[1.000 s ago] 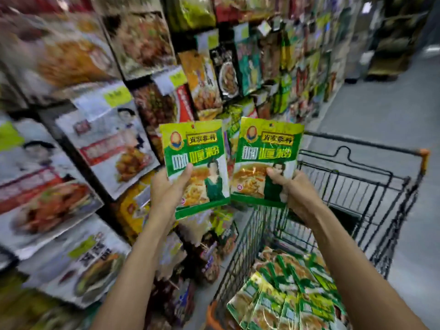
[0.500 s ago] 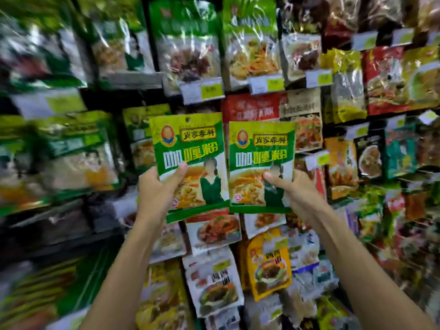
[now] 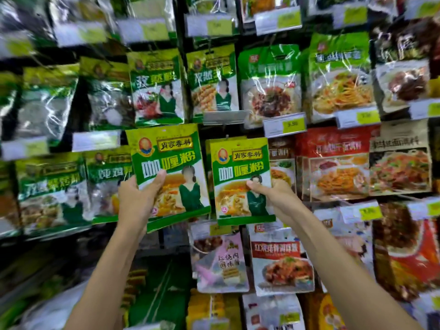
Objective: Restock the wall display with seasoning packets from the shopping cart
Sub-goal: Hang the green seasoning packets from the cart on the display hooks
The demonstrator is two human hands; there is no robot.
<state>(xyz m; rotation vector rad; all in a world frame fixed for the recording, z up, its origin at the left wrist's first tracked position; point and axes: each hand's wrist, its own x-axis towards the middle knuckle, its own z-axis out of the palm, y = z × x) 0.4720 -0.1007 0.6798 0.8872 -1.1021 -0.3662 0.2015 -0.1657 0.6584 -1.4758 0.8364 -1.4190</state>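
Observation:
My left hand (image 3: 137, 201) holds a green and yellow seasoning packet (image 3: 169, 163) by its lower left edge, thumb across the front. My right hand (image 3: 273, 198) pinches a matching packet (image 3: 240, 170) at its lower right. This right packet is raised against the wall display (image 3: 269, 86), its top close to a metal hook under a grey tag holder (image 3: 223, 116). Another like packet seems to hang just behind it. The shopping cart is out of view.
Hanging packets fill the wall: green ones at upper centre and left (image 3: 157, 89), red ones at the right (image 3: 333, 163), pale ones below (image 3: 219, 263). Yellow price tags (image 3: 284, 125) stick out on rails between the rows.
The view has swung from the cart to face the wall. Both hands have lifted their packets, and the right one now sits against a peg row below the green packets.

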